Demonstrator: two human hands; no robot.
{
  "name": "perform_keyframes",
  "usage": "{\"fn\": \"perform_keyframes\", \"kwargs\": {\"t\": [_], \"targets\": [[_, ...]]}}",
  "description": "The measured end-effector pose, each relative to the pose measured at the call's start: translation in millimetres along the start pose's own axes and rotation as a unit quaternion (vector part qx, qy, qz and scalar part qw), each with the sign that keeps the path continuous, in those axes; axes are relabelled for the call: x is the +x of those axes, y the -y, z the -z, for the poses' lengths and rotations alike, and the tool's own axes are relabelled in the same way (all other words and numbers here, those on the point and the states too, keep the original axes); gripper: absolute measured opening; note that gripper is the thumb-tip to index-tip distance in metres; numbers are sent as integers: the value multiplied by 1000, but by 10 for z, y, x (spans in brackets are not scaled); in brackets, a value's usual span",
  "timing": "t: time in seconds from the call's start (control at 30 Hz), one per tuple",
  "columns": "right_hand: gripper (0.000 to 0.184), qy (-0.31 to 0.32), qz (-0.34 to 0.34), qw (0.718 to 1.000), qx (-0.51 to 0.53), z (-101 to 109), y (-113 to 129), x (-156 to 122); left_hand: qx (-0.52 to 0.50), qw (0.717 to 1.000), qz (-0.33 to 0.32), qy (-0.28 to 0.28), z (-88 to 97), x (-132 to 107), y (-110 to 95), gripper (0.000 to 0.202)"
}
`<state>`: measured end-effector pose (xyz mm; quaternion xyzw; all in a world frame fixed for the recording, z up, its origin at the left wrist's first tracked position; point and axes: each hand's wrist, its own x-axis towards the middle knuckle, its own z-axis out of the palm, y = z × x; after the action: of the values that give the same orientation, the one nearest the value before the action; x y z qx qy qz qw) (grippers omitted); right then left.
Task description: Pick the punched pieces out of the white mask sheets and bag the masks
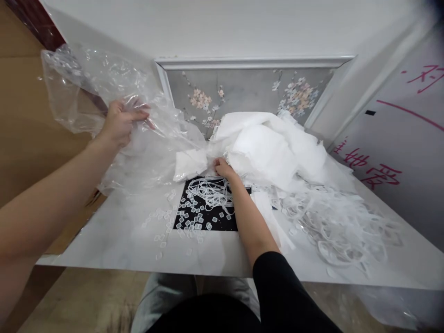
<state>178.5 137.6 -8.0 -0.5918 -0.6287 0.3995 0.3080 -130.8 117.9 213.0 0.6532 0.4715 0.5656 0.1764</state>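
Note:
My left hand (120, 122) is closed on a clear plastic bag (149, 152), its crumpled film spreading over the table's left side. Against the bag's right end lies a small folded white piece (190, 164). My right hand (224, 167) reaches to the left edge of a heap of soft white sheets (263, 143). Its fingers are curled in beside the film, and what they grip is hidden. Just below it, a tangle of thin white cords (210, 192) rests on a black mat (222, 225). Many small clear square pieces (196, 219) are scattered over the mat and table.
To the right, a pile of pale loops or strips (343, 231) covers the white table (128, 249). A floral panel (239, 88) stands behind. A board with red writing (398, 138) is at the right, and brown cardboard (21, 115) at the left.

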Motion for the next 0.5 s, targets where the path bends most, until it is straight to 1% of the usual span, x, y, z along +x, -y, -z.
{"fn": "perform_keyframes", "kwargs": {"t": [0.1,0.23,0.33,0.5], "targets": [[25,10,20,999,-23,15,22,26,-7,1000,-13,8,-19,14,-83,59],[13,-10,19,999,-39,-15,21,70,-7,1000,-22,13,12,23,-188,56],[9,-24,11,999,-38,-20,-21,97,-12,999,-32,9,37,31,-234,46],[15,-15,-14,1000,-18,67,-93,104,-63,996,-60,-7,57,65,-283,31]]}}
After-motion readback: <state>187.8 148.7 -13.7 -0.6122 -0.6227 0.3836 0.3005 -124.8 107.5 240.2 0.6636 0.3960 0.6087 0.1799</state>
